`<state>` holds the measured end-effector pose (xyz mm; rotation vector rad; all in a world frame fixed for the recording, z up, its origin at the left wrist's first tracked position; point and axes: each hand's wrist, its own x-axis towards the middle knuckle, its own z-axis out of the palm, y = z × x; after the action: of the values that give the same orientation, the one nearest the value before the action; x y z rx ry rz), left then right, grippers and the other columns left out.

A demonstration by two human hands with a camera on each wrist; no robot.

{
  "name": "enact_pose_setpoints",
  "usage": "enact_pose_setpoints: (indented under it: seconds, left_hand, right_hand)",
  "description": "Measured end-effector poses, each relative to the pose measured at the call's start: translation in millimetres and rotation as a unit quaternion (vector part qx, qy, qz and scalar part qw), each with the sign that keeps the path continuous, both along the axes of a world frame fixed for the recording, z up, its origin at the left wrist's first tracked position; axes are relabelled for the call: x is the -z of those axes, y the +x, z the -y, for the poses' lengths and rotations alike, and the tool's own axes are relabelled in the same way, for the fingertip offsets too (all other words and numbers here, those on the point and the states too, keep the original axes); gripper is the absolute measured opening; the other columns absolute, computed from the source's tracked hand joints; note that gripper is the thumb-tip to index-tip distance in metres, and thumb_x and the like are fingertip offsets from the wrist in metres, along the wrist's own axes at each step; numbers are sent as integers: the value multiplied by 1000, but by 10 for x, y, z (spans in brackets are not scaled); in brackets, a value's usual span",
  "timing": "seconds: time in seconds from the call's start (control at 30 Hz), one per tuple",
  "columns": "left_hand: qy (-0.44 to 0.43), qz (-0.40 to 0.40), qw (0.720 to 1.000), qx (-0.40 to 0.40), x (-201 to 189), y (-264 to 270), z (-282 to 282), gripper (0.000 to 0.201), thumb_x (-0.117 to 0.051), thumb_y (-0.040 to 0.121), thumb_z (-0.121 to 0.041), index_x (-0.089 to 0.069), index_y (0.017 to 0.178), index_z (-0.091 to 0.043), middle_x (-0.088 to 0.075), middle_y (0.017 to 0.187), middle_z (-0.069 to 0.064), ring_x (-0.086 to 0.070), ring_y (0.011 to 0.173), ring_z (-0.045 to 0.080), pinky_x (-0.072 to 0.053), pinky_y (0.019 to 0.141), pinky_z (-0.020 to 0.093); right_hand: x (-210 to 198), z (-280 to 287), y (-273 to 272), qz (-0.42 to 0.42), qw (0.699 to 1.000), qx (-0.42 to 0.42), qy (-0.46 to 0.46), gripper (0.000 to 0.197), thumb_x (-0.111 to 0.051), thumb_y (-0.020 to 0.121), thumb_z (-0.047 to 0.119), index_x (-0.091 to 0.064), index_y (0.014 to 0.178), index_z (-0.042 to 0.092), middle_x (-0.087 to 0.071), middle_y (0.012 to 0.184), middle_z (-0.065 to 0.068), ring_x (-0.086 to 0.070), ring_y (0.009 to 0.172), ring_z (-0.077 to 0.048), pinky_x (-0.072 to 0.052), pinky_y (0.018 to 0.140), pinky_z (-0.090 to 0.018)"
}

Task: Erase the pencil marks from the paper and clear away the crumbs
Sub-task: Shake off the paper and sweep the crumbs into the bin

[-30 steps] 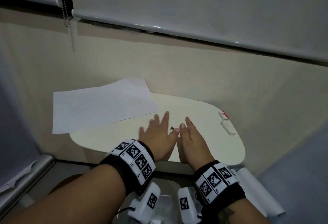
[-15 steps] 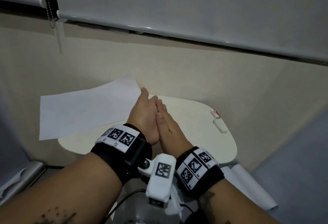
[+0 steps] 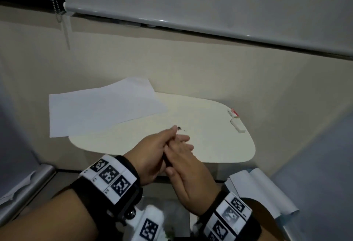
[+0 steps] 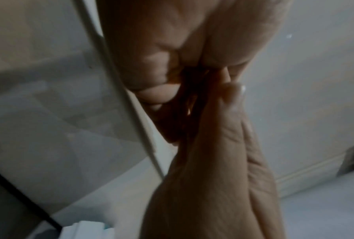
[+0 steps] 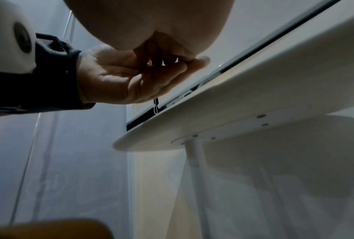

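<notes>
Setting: cream table (image 3: pixel 219 145) against beige wall, roller blind above.
Fingers: straight, pressed together, palm vs palm; nothing gripped.
L hand (image 3: pixel 152 151): met R hand (image 3: pixel 187 166) over table's near edge.
Crumbs (image 3: pixel 179 127): small dark pile on table, just past the fingertips.
Paper (image 3: pixel 103 110): lay at table's left end, overhanging, apart from hands.
Eraser (image 3: pixel 237 125): lay far right, beside red-and-white sleeve (image 3: pixel 234 112).

Matt white paper (image 3: pixel 99 110) lies on a smooth, cream table (image 3: pixel 210 145).
</notes>
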<state>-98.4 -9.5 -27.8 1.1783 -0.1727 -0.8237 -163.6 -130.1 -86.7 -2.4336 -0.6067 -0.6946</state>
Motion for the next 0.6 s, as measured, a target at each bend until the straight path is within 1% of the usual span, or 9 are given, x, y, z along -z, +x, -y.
enact_pose_setpoints:
  seconds: [0.1, 0.17, 0.23, 0.3, 0.37, 0.43, 0.5, 0.57, 0.6]
  left_hand:
    - [50, 13, 999, 17, 255, -147, -94, 43, -45, 100, -37, -64, 117, -2, -73, 109, 16, -69, 105, 27, -53, 94, 40]
    - [67, 7, 998, 21, 422, -173, -146, 43, -48, 99, -37, -67, 115, -2, -72, 108, 16, -69, 100, 26, -53, 85, 37]
    - [69, -23, 997, 18, 582, -158, -197, 46, -53, 95, -40, -68, 110, 1, -71, 107, 18, -67, 96, 26, -51, 80, 36]
    - [69, -63, 995, 16, 734, -126, -241, 43, -52, 96, -40, -66, 107, -1, -69, 103, 18, -67, 87, 24, -54, 73, 32]
    - [91, -105, 990, 9, 915, -83, -295, 39, -48, 99, -42, -62, 108, -7, -64, 97, 14, -62, 75, 18, -54, 63, 27]
    - [109, -140, 984, -3, 1119, -13, -345, 39, -45, 100, -44, -61, 105, -9, -64, 91, 11, -57, 72, 17, -53, 61, 26]
    - [122, -166, 977, -49, 1341, 87, -365, 40, -43, 102, -42, -62, 99, -7, -66, 84, 11, -58, 72, 19, -52, 62, 27]
    - [123, -192, 968, -103, 1517, 116, -353, 39, -40, 104, -36, -61, 90, -6, -65, 77, 11, -60, 67, 20, -52, 54, 24]
    - [120, -208, 963, -120, 1636, 119, -340, 37, -41, 104, -33, -59, 85, -7, -62, 75, 11, -59, 65, 21, -52, 49, 22]
  right_hand:
    - [212, -6, -182, -17, 999, -20, -34, 51, -27, 106, 31, -42, 144, 0, -38, 154, -15, -27, 148, -23, -26, 119, -42]
    - [338, -26, -248, -29, 998, -19, -54, 50, -25, 107, 33, -42, 143, 3, -41, 152, -15, -31, 146, -23, -25, 119, -40]
    - [442, -42, -251, -39, 997, -17, -66, 50, -24, 107, 35, -45, 141, 3, -46, 148, -16, -37, 143, -24, -25, 120, -36]
    - [525, -62, -208, -65, 996, -30, -61, 52, -25, 107, 34, -50, 138, 1, -50, 145, -16, -43, 138, -24, -25, 120, -31]
    - [599, -100, -146, -99, 993, -41, -58, 49, -31, 106, 32, -52, 137, 0, -54, 141, -17, -48, 132, -25, -24, 118, -25]
    - [691, -165, -69, -140, 988, -50, -52, 45, -38, 104, 27, -52, 137, 0, -55, 139, -18, -50, 129, -28, -23, 114, -21]
    - [860, -239, 23, -183, 981, -52, -42, 45, -41, 103, 23, -48, 141, 0, -51, 143, -19, -46, 132, -30, -26, 115, -29]
    - [1055, -310, 67, -232, 971, -35, -39, 47, -41, 102, 22, -45, 143, 0, -46, 148, -19, -41, 138, -30, -30, 117, -37]
    - [1141, -352, 52, -263, 964, -27, -32, 47, -41, 101, 22, -45, 143, -1, -44, 149, -20, -40, 140, -30, -31, 116, -39]
